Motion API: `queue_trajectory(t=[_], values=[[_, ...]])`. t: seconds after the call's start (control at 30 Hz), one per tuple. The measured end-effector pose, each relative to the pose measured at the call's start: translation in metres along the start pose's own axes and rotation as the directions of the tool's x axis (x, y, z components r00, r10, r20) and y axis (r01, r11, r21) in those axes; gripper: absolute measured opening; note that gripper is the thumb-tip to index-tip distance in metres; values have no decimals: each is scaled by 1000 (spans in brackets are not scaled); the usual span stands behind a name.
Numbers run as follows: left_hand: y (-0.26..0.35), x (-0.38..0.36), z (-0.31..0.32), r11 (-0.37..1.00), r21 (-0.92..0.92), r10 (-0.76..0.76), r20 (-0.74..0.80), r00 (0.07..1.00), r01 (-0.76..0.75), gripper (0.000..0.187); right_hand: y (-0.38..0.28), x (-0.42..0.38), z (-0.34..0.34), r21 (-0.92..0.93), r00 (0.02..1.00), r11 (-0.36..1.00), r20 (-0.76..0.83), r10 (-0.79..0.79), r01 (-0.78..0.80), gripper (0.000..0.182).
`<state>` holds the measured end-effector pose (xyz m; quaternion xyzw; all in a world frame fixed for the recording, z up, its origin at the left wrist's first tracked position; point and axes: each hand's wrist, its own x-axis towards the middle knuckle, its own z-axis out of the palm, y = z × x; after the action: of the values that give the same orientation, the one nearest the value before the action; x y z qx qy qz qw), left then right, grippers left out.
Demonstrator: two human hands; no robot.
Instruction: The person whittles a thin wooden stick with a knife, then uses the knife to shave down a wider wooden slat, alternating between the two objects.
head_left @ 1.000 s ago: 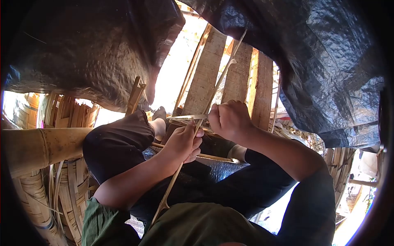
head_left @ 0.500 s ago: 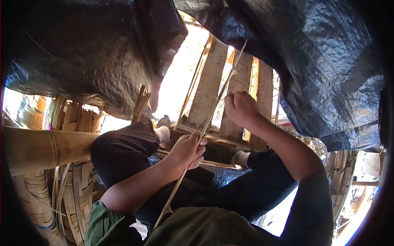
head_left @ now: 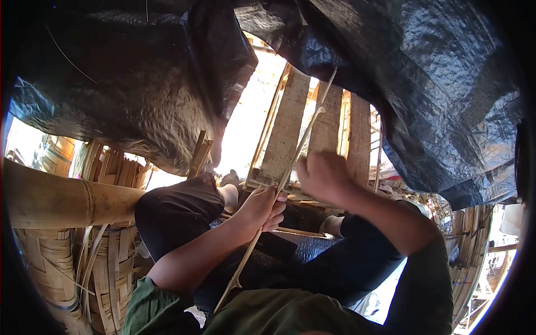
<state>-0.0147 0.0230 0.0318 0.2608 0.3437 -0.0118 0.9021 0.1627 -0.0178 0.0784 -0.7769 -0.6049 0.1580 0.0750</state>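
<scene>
A long thin bamboo stick (head_left: 306, 135) with small node bumps runs diagonally from my lap up toward the wooden slats. My left hand (head_left: 259, 210) is wrapped around its middle, fingers closed. Just right of the stick's upper half is my right hand (head_left: 326, 177), slightly blurred, its fingers curled into a fist. Whatever that fist may hold is hidden from view. The stick's lower end rests near my shirt (head_left: 279, 307).
Dark plastic sheeting (head_left: 441, 100) hangs at upper right, with another sheet (head_left: 117, 84) at upper left. Wooden planks (head_left: 285, 123) stand ahead. On the left are a thick bamboo pole (head_left: 72, 204) and woven bamboo baskets (head_left: 47, 259).
My right hand has moved down and slightly left, along the stick toward me. My left hand keeps its grip. The view has shifted slightly.
</scene>
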Motion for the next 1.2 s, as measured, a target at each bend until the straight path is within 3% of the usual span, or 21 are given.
queue_trajectory(t=[0.07,0.13,0.2,0.27,0.33,0.47,0.57,0.6,0.67,0.7,0.73,0.8,0.83,0.93,0.97,1.07,1.13,1.2], values=[[1,0,2,999,35,1,-16,1000,0,33,-9,-23,18,63,975,977,-99,-198,205,46],[1,-2,5,997,79,-13,-26,1000,15,31,-10,-25,24,89,987,984,-60,-148,153,45],[0,-4,7,998,58,-27,-116,993,34,29,5,-9,27,39,963,978,-185,-197,207,43],[-1,-1,4,998,61,-21,-101,995,27,31,24,14,25,9,982,992,-146,-123,126,40],[-2,-2,2,999,27,-36,-66,997,38,33,45,34,30,-49,969,997,-238,-64,54,41],[0,-4,2,997,61,-40,-27,999,42,35,33,20,32,20,961,995,-258,103,-101,42],[1,-7,4,996,54,-62,-79,995,67,36,31,4,31,24,978,989,-153,-140,145,42],[2,-8,2,996,40,-73,-65,995,75,37,42,14,34,29,980,989,-147,-136,142,42],[3,-6,-1,996,19,-84,-54,995,85,37,62,35,38,80,961,988,-254,-111,135,42],[3,-3,-2,996,14,-88,-48,995,89,37,61,36,38,16,931,984,-324,-165,180,42],[3,-2,-3,996,8,-92,-41,995,92,38,57,32,39,18,934,983,-318,-166,181,42],[1,-3,-3,996,28,-83,-38,996,84,39,41,17,36,66,974,997,-227,-16,31,42],[0,-5,0,995,35,-90,-54,994,92,37,31,8,25,71,987,994,-146,-69,80,41],[1,-8,4,995,44,-91,-69,993,94,36,54,25,30,23,983,993,-146,-108,113,40],[0,-7,4,996,39,-79,-66,995,82,36,61,35,29,64,981,997,-195,-25,38,39],[2,-2,-1,996,22,-85,-82,993,87,40,55,33,33,40,954,999,-300,-15,28,38],[4,-5,1,997,28,-76,-53,996,78,42,43,20,29,3,969,1000,-245,10,-9,39],[5,-11,10,992,69,-96,-126,987,105,40,41,14,30,-55,962,972,-136,-235,229,40]])
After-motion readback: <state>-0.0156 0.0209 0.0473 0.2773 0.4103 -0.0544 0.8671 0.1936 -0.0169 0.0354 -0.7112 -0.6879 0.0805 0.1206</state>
